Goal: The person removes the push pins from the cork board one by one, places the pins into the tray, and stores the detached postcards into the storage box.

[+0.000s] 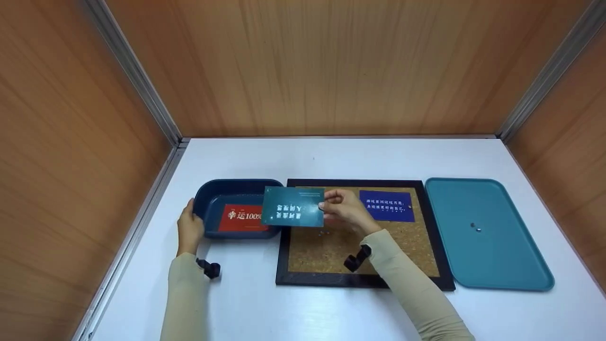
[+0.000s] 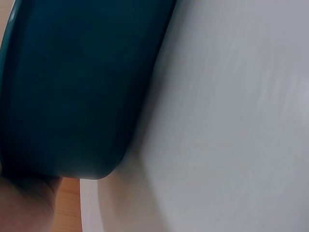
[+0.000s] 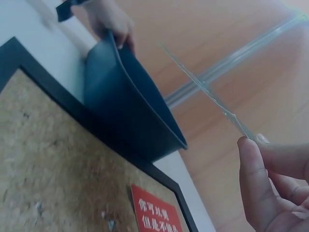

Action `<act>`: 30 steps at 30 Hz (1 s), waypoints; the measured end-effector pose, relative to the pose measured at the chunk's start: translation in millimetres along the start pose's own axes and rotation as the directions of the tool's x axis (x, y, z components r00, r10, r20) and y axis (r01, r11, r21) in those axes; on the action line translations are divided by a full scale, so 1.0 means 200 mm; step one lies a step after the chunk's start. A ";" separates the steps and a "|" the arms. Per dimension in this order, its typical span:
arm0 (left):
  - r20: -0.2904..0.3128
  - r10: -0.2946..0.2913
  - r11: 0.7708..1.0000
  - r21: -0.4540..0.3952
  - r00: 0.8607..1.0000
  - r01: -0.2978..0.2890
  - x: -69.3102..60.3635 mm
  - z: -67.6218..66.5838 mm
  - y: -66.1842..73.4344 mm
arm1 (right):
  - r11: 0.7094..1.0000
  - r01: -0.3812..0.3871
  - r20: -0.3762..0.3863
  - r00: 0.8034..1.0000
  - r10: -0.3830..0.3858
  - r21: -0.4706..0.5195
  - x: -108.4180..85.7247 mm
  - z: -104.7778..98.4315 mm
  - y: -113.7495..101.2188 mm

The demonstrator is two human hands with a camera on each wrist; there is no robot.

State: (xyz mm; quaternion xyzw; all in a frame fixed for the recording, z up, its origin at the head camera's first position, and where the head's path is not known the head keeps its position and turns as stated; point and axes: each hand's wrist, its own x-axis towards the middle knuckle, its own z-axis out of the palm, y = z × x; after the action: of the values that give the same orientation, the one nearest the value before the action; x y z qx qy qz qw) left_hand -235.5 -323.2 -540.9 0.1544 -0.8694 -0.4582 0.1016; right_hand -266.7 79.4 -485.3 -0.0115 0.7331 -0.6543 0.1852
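My right hand (image 1: 348, 208) pinches a teal card (image 1: 289, 208) with white print by its right edge. The card hovers over the right end of a dark blue basin (image 1: 203, 229) and the left part of a framed corkboard (image 1: 360, 253); the right wrist view shows it nearly edge-on. At the basin's left end, my left hand (image 1: 190, 229) grips the rim. A red card (image 1: 241, 225) lies inside the basin, its right part covered by the teal card. On the corkboard are a blue card (image 1: 387, 206) and another red card (image 3: 157, 212).
A teal tray (image 1: 497, 255) right of the corkboard holds small shiny pieces (image 1: 478, 229). Several tiny shiny bits (image 1: 324, 233) show on the cork below the teal card. Wood-grain panels (image 1: 331, 71) enclose the white table (image 1: 255, 303) at the back and sides.
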 end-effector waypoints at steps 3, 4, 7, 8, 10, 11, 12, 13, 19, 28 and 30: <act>-0.008 0.008 1.000 -0.003 1.000 -0.008 0.00 0.00 0.00 | 1.000 0.005 0.004 1.000 -0.005 0.022 0.02 0.04 -0.02; -0.011 0.009 1.000 -0.003 1.000 -0.009 0.00 0.00 0.00 | 1.000 0.006 0.005 1.000 -0.007 0.029 0.03 0.05 -0.02; -0.008 0.000 1.000 -0.004 1.000 0.000 0.00 0.00 0.01 | 0.999 0.014 0.001 1.000 -0.014 0.035 0.05 0.09 -0.04; -0.012 0.001 1.000 -0.006 1.000 -0.001 0.00 0.00 0.01 | 0.999 0.021 0.002 1.000 -0.021 0.032 0.05 0.11 -0.05; -0.011 -0.004 1.000 -0.007 1.000 0.004 0.01 0.00 0.01 | 0.999 0.027 0.000 1.000 -0.027 0.029 0.07 0.14 -0.05; -0.011 -0.005 1.000 -0.008 1.000 0.005 0.01 0.00 0.01 | 0.999 0.028 0.001 1.000 -0.028 0.034 0.07 0.15 -0.05; -0.012 -0.006 1.000 -0.009 1.000 0.006 0.00 0.00 0.01 | 0.999 0.031 0.004 1.000 -0.031 0.036 0.08 0.17 -0.06; -0.010 -0.008 1.000 -0.011 1.000 0.008 0.00 0.00 0.01 | 0.999 0.026 0.007 1.000 -0.027 0.041 0.09 0.18 -0.06; -0.011 -0.013 1.000 -0.016 1.000 0.013 0.00 0.00 0.00 | 0.998 -0.004 0.018 1.000 0.003 0.061 0.13 0.27 -0.06; -0.019 -0.010 1.000 0.008 1.000 0.010 -0.01 0.00 0.00 | 0.996 -0.029 0.019 0.999 0.027 0.084 0.18 0.37 -0.04; -0.012 -0.014 1.000 0.008 1.000 0.014 0.00 0.01 0.00 | 0.996 -0.028 0.016 1.000 0.027 0.081 0.19 0.39 -0.04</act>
State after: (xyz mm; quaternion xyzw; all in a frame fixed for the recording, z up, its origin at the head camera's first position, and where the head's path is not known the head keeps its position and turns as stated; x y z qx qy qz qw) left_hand -235.4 -321.6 -541.6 0.1636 -0.8695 -0.4545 0.1031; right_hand -281.0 -6.4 -492.8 0.0013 0.7045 -0.6809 0.2001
